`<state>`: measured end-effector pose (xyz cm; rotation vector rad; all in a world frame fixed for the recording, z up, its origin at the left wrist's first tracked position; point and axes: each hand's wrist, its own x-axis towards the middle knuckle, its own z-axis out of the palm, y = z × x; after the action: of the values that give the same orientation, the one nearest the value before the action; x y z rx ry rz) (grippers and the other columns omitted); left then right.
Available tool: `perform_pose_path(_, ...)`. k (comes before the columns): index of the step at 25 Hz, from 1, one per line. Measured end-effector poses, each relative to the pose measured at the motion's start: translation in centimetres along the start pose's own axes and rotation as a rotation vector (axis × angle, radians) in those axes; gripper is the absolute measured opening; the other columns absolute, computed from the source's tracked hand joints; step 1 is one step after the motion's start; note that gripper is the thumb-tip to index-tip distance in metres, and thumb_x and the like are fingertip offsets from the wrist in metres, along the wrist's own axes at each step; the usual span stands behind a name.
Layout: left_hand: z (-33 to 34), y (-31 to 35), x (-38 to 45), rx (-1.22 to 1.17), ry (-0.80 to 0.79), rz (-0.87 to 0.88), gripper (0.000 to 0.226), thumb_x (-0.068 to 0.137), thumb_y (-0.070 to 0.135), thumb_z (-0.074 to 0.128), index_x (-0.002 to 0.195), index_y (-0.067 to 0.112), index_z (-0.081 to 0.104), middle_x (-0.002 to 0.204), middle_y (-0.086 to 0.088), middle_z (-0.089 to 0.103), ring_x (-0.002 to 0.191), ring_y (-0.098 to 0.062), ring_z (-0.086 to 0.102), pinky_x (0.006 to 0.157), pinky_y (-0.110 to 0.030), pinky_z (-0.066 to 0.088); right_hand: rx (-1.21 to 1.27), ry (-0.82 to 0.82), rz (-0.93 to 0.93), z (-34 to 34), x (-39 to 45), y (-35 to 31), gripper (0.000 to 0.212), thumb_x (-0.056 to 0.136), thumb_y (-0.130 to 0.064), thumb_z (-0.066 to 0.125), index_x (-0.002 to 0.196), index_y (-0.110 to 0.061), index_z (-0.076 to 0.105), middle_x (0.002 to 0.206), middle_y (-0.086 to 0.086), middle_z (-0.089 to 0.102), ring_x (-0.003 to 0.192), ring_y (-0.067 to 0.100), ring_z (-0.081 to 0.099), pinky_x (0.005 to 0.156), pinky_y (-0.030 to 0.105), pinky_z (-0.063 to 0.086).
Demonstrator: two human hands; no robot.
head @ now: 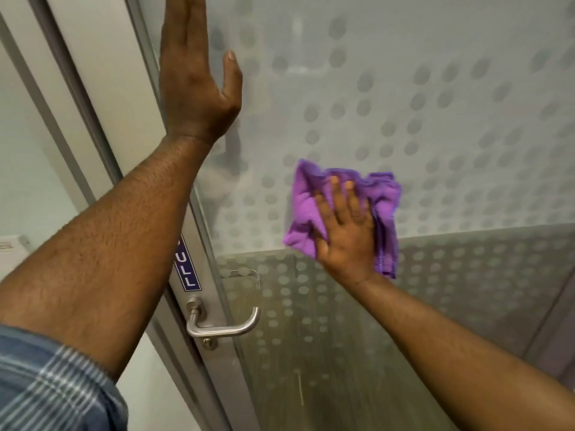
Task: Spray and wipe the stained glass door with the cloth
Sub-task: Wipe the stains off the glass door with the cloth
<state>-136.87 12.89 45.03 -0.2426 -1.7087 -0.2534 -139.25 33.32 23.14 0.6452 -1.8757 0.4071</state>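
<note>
The glass door fills most of the view, frosted with a pattern of grey dots. My right hand lies flat with straight fingers on a purple cloth, pressing it against the glass at mid height. My left hand is raised with fingers straight, its palm flat against the door near the left frame; the fingertips run out of the top of the view. No spray bottle is in view.
A metal lever handle sticks out of the grey door frame below a blue sign. A white wall lies to the left of the frame.
</note>
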Motion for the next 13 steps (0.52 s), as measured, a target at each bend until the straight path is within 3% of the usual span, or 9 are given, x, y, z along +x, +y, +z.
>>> perform_pose_path(2,-0.4,-2.8,0.0,0.114,0.027,-0.006,0.069,0.102,0.04,0.036,0.153,-0.005,0.027,0.161,-0.026,0.023,0.153,-0.034,0.022,0.124,-0.026,0.007,0.09,-0.08,-0.193,0.5,1.9,-2.4,0.056,0.101,-0.041,0.036,0.142,-0.005,0.047,0.153,0.017,0.032,0.145,0.032,0.024,0.123,0.04,0.004)
perform_pose_path(3,-0.8,-4.1,0.1,0.156,0.071,-0.013,0.069,0.103,0.043,0.033,0.154,-0.004,0.027,0.161,-0.026,0.024,0.153,-0.034,0.022,0.124,-0.029,0.005,0.129,-0.115,-0.262,0.9,2.9,-3.8,0.053,0.1,-0.034,0.042,0.142,-0.003,0.047,0.153,0.02,0.035,0.145,0.032,0.025,0.123,0.04,0.007)
perform_pose_path(6,-1.6,-7.4,-0.1,0.133,0.114,-0.003,0.072,0.105,0.047,0.029,0.154,-0.005,0.024,0.162,-0.029,0.021,0.152,-0.023,0.011,0.125,-0.037,0.006,0.181,-0.165,-0.314,2.5,5.1,-8.0,0.055,0.094,-0.025,0.054,0.143,-0.001,0.044,0.153,0.021,0.037,0.145,0.036,0.026,0.123,0.039,0.005)
perform_pose_path(9,-1.6,-8.1,-0.6,0.077,0.112,0.068,0.069,0.105,0.039,0.037,0.154,-0.007,0.022,0.161,-0.031,0.019,0.149,-0.02,0.007,0.126,-0.044,0.011,0.145,-0.336,-0.428,3.3,5.1,-9.7,0.061,0.093,-0.019,0.054,0.15,-0.007,0.034,0.159,0.015,0.024,0.149,0.033,0.013,0.119,0.035,-0.015)
perform_pose_path(13,-1.3,-8.2,-0.7,0.091,0.134,0.048,0.078,0.102,0.051,0.03,0.154,-0.007,0.023,0.161,-0.031,0.021,0.149,-0.02,0.007,0.126,-0.044,0.011,0.1,-0.551,-0.587,3.6,4.2,-8.9,0.073,0.089,-0.001,0.055,0.154,-0.011,0.023,0.164,0.009,0.011,0.151,0.025,0.002,0.117,0.027,-0.019)
